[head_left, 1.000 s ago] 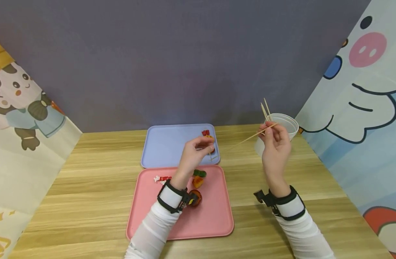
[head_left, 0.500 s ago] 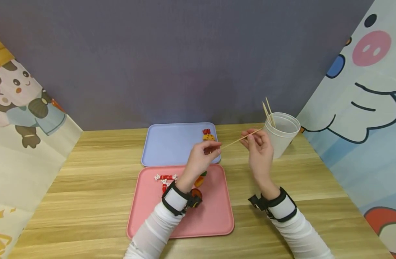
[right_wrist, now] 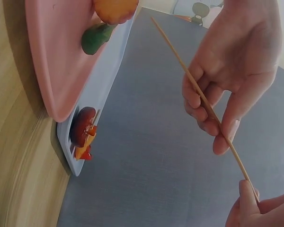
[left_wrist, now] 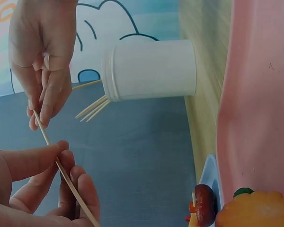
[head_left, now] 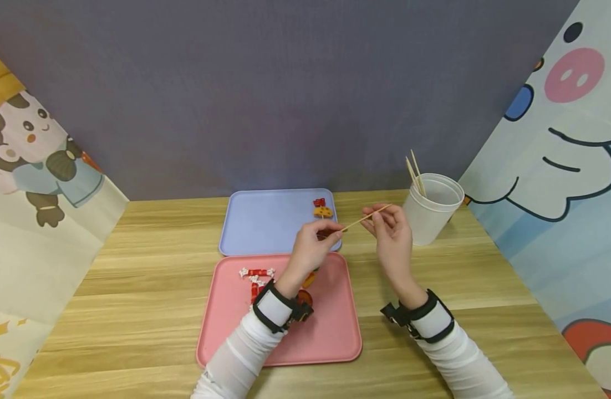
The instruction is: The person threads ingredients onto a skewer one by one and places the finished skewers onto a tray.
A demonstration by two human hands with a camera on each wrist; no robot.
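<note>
A thin wooden skewer (head_left: 357, 223) slants between both hands above the trays. My left hand (head_left: 309, 246) pinches it between thumb and fingertips, and in the right wrist view its long free end (right_wrist: 168, 42) sticks out past that hand. The other end is pinched by my right hand (head_left: 395, 241). Beneath the left hand, a loaded skewer with a red piece, a spotted yellow piece (head_left: 322, 212) and a brown piece (right_wrist: 83, 125) lies on the blue tray (head_left: 265, 221). The left arm partly covers the pink tray (head_left: 332, 343), nearer the body.
A white cup (head_left: 430, 219) with several skewers (head_left: 417, 180) leaning out stands behind the right hand. On the pink tray lie red pieces with white frilled ends (head_left: 258, 272), a green piece (right_wrist: 95, 40), an orange-yellow piece (right_wrist: 116, 9) and a round brown piece (head_left: 304, 298). A grey panel (head_left: 285, 100) rises behind.
The right hand has moved left from in front of the cup, bringing the skewer to the left hand. The left hand has shifted slightly right and now pinches the skewer too.
</note>
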